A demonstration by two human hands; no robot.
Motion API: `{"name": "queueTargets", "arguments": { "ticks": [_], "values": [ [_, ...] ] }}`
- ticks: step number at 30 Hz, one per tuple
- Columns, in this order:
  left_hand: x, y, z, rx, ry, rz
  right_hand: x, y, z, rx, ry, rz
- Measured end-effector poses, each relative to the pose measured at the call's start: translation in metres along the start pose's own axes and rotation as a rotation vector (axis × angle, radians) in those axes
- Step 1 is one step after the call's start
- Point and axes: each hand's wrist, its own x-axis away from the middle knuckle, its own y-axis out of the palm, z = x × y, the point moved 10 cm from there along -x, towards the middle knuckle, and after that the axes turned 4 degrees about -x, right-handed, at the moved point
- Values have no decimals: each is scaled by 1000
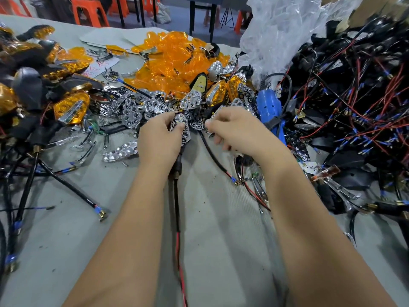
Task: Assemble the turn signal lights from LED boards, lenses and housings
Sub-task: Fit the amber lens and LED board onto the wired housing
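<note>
My left hand (158, 134) grips a black turn signal housing with a chrome reflector (182, 129) seated in it; its threaded stem and black cable (177, 200) trail toward me. My right hand (230, 127) has its fingers curled at the edge of the chrome reflector pile (141, 109), pinching a small chrome piece (213, 117). Behind the reflectors lies a heap of orange lenses (172, 56). Assembled amber lights (70, 107) are stacked at the left. Black housings with red and blue wires (354, 103) are piled at the right.
A blue electric screwdriver (271, 109) lies just right of my right hand. Crumpled clear plastic (281, 34) rises at the back right. Loose cables with brass ends (97, 209) cross the grey table (221, 229) at the left. Orange stools (88, 12) stand beyond the table.
</note>
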Motion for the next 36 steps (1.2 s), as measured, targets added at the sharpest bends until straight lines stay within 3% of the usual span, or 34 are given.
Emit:
{"name": "queueTargets", "arguments": {
  "ticks": [3, 6, 10, 14, 19, 23, 28, 36],
  "values": [
    [2, -1, 1, -68, 1, 30, -15, -13, -4, 6, -21, 146],
    [2, 0, -2, 45, -53, 54, -32, -10, -14, -16, -54, 241],
    [2, -6, -13, 146, -151, 171, -73, 8, -31, -58, -93, 251],
    [0, -10, -23, 278, -221, 250, -127, 29, -42, -24, -115, 215],
    [-2, -7, -27, 281, -237, 269, -187, 47, -58, 26, -175, 159],
    [-3, -6, -29, 294, -241, 263, -216, 72, -58, 126, -180, 13],
    [-4, -5, -30, 303, -245, 257, -222, 97, -34, 482, -45, -197],
    [-4, -9, -32, 307, -236, 293, -187, 77, -22, 515, -14, -289]
  ]
}}
